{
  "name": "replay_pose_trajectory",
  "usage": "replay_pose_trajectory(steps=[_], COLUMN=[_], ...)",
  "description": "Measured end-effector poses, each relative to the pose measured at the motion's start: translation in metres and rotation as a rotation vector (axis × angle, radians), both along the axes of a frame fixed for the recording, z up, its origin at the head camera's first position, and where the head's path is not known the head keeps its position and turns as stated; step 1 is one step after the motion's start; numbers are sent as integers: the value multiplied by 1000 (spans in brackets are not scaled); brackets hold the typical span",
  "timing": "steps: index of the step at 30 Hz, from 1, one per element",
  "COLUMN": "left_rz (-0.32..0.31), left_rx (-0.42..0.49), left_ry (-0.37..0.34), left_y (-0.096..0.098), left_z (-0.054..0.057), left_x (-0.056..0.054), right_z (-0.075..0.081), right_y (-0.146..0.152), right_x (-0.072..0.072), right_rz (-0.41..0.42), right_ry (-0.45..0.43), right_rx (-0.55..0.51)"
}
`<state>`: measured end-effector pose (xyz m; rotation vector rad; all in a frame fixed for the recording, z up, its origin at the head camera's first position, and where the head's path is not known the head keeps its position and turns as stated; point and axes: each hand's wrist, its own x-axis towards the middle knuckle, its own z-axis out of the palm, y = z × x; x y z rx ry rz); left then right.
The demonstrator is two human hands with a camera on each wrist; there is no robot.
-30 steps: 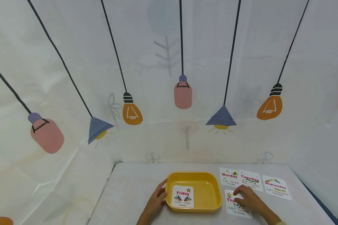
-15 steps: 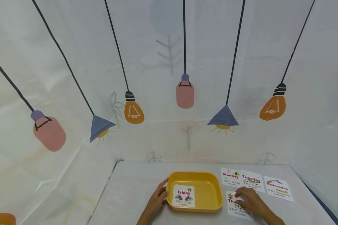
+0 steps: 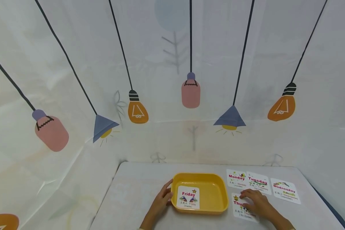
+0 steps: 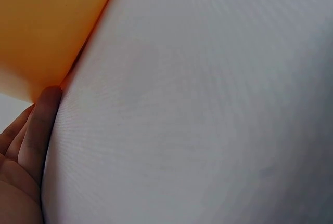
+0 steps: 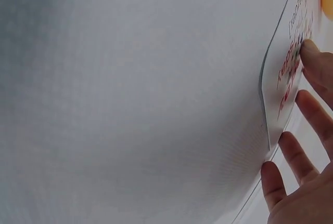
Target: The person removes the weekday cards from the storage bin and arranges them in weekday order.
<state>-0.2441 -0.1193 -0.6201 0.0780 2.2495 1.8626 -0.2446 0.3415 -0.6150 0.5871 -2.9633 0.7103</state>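
Observation:
A yellow tray (image 3: 214,193) stands on the table with the Friday card (image 3: 188,202) lying in its left part. My left hand (image 3: 159,203) rests against the tray's left side; in the left wrist view its fingers (image 4: 40,130) lie fairly straight along the wall. To the right of the tray lies the Thursday card (image 3: 240,213), partly hidden under my right hand (image 3: 258,204). In the right wrist view the thumb (image 5: 310,51) touches the face of that card, and the other fingers spread near its edge. Neither hand appears to lift anything.
Behind the Thursday card lie the Monday card (image 3: 237,180), Tuesday card (image 3: 258,183) and Wednesday card (image 3: 286,191), in a row at the back right of the white table (image 3: 132,195). A pale curtain (image 3: 161,137) printed with hanging lamps rises behind the table.
The head view has shifted slightly. Both hands keep their places, the left at the tray and the right on the Thursday card; no card has visibly moved.

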Motion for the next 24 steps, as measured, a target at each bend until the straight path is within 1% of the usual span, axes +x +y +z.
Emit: replay_pose_trajectory(steps=[4, 12, 16, 18, 23, 24], left_rz=[11, 8, -1, -12, -18, -16], left_rx=[-5, 12, 21, 19, 3, 1], left_ry=[-12, -5, -7, 10, 32, 26], left_y=[0, 1, 2, 1, 0, 0], left_z=[0, -1, -2, -2, 0, 1], left_x=[0, 1, 2, 2, 2, 2], right_z=[1, 4, 4, 5, 9, 11], right_y=[-2, -3, -3, -3, -6, -7], right_x=[1, 4, 6, 6, 3, 2], right_rz=[-9, -12, -22, -26, -38, -43], right_ry=[-10, -15, -27, -33, -76, -90], right_rx=[10, 4, 10, 10, 10, 13])
